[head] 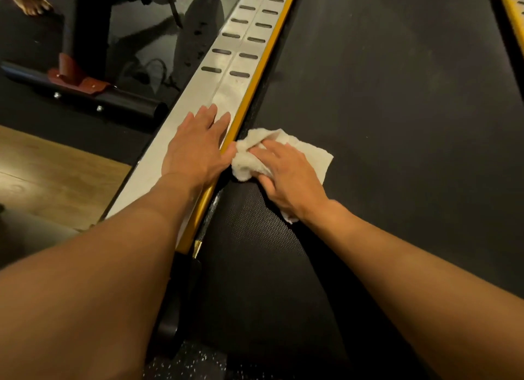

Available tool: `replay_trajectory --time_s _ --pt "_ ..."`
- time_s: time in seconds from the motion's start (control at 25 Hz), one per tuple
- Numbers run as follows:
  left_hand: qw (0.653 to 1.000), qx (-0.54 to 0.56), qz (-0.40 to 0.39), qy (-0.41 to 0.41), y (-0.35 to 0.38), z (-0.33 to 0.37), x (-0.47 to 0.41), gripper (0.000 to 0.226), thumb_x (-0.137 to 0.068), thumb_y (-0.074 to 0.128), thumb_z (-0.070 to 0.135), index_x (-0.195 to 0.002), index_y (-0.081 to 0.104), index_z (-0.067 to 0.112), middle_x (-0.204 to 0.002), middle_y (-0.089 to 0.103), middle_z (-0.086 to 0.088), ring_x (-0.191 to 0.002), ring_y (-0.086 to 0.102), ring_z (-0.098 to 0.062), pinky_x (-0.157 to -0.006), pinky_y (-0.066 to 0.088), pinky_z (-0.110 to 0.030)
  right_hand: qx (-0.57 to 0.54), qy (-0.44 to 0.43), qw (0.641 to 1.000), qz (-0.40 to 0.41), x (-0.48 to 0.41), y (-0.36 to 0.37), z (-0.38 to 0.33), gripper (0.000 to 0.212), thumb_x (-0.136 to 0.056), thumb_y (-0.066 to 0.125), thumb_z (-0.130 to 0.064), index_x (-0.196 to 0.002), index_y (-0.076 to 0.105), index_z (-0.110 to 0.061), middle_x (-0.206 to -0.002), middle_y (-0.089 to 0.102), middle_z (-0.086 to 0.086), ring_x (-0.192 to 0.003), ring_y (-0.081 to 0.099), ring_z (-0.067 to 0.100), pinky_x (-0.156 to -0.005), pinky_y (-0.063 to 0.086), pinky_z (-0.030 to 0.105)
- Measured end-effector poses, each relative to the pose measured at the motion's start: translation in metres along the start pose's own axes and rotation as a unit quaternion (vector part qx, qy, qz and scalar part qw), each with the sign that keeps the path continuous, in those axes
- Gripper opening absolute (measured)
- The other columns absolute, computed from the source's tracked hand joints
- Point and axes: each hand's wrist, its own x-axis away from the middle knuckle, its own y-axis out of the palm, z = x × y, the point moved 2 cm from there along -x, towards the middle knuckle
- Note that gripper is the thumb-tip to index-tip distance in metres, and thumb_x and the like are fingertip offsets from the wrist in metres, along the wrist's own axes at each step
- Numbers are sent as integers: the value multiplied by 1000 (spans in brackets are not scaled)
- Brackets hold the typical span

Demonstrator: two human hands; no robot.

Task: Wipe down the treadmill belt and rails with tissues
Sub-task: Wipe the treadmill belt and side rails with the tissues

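pressing a crumpled white tissue onto the dark belt, the right hand grips it beside the yellow-edged silver rail. left hand lies flat, fingers straight, on that rail. wooden floor at left.

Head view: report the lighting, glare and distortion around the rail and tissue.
Head view: dim, warm light; soft sheen on the silver rail ahead of the left hand; the belt reads dark and matte; the wide lens swells the forearms at the frame's bottom; the tissue looks sharp.
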Motion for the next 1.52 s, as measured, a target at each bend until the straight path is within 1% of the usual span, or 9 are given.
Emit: replay_trajectory --time_s 0.2,0.28,0.48,0.64,0.76,0.88,1.12,1.32,1.52 --pt "1000 -8 8 -13 6 -5 -2 61 -94 42 50 -148 26 28 -153 24 -4 -140 24 -31 -112 27 -46 7 -141 988 -63 72 -12 -9 43 -89 55 -29 -131 54 -17 -131 55 11 -117 52 28 -96 43 43" --pt "1000 -16 14 -5 9 -6 -3 60 -94 40 52 -148 27 30 -150 28 -5 -136 30 -31 -109 32 -47 39 -179 980 -78 68 -21 -6 41 -90 51 -31 -128 55 -16 -126 57 14 -110 57 32 -88 47 46" --pt "1000 -15 15 0 7 -5 -1 57 -95 38 50 -148 28 30 -146 28 -6 -134 30 -33 -107 34 -48 150 -26 988 -19 43 -1 -39 39 -87 59 -29 -124 56 -17 -112 58 16 -96 54 37 -72 43 45" --pt "997 -65 24 15 5 2 1 55 -98 35 48 -148 26 28 -146 31 -11 -132 34 -33 -108 33 -47 120 -147 975 -114 96 -22 -40 47 -86 48 -42 -129 49 -24 -119 54 10 -100 51 28 -78 46 42" --pt "995 -90 36 22 6 3 -1 54 -98 34 45 -147 29 24 -144 36 -16 -130 37 -35 -109 33 -47 105 -7 982 -155 87 -50 -14 47 -84 55 -49 -128 49 -34 -119 49 -1 -106 49 23 -81 48 43" --pt "993 -111 20 23 8 4 -4 54 -97 34 42 -146 30 20 -140 40 -18 -128 38 -37 -107 33 -49 131 92 981 -108 57 -44 -7 44 -88 49 -57 -124 49 -31 -118 46 0 -105 46 25 -78 48 45" --pt "996 -88 9 4 16 24 16 55 -94 40 39 -143 31 16 -149 29 -19 -136 26 -40 -113 21 -51 145 -47 988 -33 138 -42 -1 44 -91 39 -56 -116 58 -26 -116 56 3 -93 49 23 -67 48 40" --pt "997 30 43 52 32 84 43 45 -92 36 32 -130 54 17 -132 50 -18 -127 40 -36 -113 26 -50 181 106 978 6 106 -45 30 47 -86 33 -55 -111 61 -25 -113 58 3 -94 51 28 -68 47 44" --pt "995 78 66 19 45 96 43 36 -98 41 32 -131 52 23 -134 46 -13 -130 40 -30 -115 26 -42 121 28 992 25 156 -49 30 41 -88 45 -50 -122 59 -30 -120 58 -1 -101 49 22 -77 42 38"
